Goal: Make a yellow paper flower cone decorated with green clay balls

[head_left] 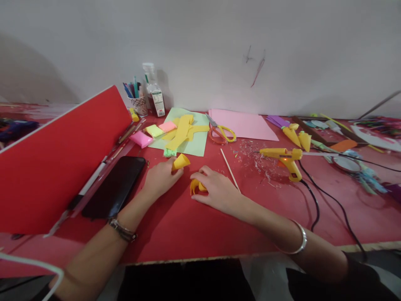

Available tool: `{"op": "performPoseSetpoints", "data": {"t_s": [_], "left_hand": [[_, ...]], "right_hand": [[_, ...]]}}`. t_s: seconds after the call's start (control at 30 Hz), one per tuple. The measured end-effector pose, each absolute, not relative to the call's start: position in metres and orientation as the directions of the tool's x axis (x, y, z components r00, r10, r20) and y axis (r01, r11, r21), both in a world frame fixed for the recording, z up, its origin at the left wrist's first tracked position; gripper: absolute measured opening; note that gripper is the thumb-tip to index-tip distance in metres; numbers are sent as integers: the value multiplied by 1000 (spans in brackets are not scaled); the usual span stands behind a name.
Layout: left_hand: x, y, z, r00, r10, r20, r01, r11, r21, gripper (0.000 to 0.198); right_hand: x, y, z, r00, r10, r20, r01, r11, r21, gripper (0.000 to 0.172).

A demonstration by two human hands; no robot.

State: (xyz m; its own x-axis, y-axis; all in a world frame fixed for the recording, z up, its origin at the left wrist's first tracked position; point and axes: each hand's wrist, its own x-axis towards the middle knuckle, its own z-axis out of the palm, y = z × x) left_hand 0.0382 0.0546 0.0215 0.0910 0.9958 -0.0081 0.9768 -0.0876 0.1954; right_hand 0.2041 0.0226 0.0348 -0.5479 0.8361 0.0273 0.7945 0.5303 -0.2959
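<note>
Fingers of the left hand [161,177] pinch a yellow paper-like cone [181,161], its narrow end hidden. At the cone's five o'clock, fingers of the right hand [217,188] grasp a curled yellow piece [194,186], partly covered. At that hand's one o'clock lies a slim pale wooden stick [229,168]; at two, a yellow plastic glue gun [285,156].

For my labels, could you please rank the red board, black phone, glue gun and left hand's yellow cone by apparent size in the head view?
1. Red board
2. Black phone
3. Glue gun
4. Yellow cone
</note>
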Motion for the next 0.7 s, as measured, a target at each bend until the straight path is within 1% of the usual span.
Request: {"op": "performPoseSetpoints", "data": {"t_s": [0.13, 0.3, 0.4, 0.5, 0.63, 0.7], "left_hand": [[37, 54, 23, 85, 996, -7, 978, -82, 193, 36], [37, 55, 22, 94, 996, -8, 975, -91, 203, 36], [37, 55, 22, 93, 996, -7, 975, -90, 203, 36], [37, 55, 22, 90, 996, -12, 976, -86, 200, 36], [37, 55, 22, 95, 995, -17, 976, -90, 199, 37], [37, 55, 21, 105, 994, -13, 975, -100, 199, 37]], "right_hand": [[203, 23, 34, -532, 846, 31, 797, 512, -321, 25], [201, 24, 32, -546, 834, 81, 765, 536, -358, 20], [200, 24, 32, -532, 842, 87, 764, 522, -379, 19], [201, 23, 32, -527, 846, 81, 778, 519, -353, 23], [199, 21, 30, -512, 855, 80, 810, 511, -287, 38], [197, 21, 29, -505, 859, 86, 821, 509, -259, 41]]}}
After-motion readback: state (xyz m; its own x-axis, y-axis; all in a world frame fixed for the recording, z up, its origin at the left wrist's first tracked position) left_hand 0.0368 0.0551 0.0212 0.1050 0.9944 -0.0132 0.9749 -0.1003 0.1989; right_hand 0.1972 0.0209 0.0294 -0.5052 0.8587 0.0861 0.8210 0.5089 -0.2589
